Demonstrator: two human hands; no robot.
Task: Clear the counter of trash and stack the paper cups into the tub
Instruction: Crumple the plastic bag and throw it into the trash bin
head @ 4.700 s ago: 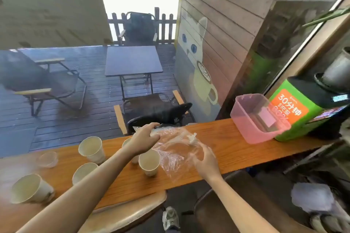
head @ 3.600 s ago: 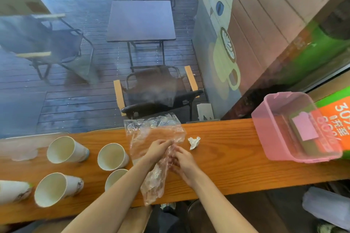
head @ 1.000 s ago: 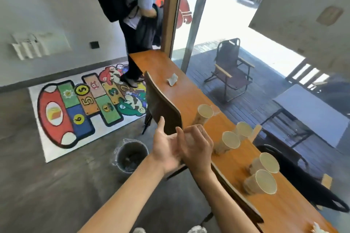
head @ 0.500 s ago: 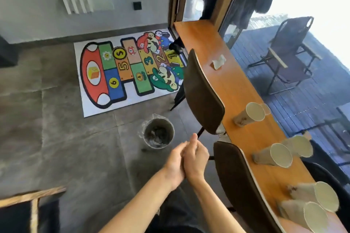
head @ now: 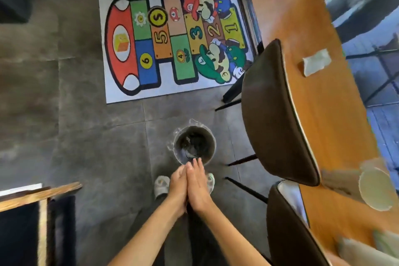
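Observation:
My left hand [head: 178, 183] and my right hand [head: 199, 185] are pressed palm to palm, fingers straight, just at the near rim of a small round trash bin [head: 212, 136] on the floor. The crumpled clear plastic bag from earlier is squeezed between the palms and hidden. The wooden counter [head: 323, 114] runs along the right. On it lie a tipped paper cup [head: 373, 188], a blurred second cup [head: 367, 248] and a crumpled white napkin [head: 316, 61]. The tub is out of view.
Two dark brown chairs [head: 274, 114] [head: 287, 233] stand between me and the counter, their legs close to the bin. A colourful hopscotch mat [head: 172, 45] lies on the grey floor beyond. A wooden frame [head: 38, 196] sits at the lower left.
I have turned away from the counter with the bag balled between my hands. My view has tipped down and my joined hands now reach the bin's rim.

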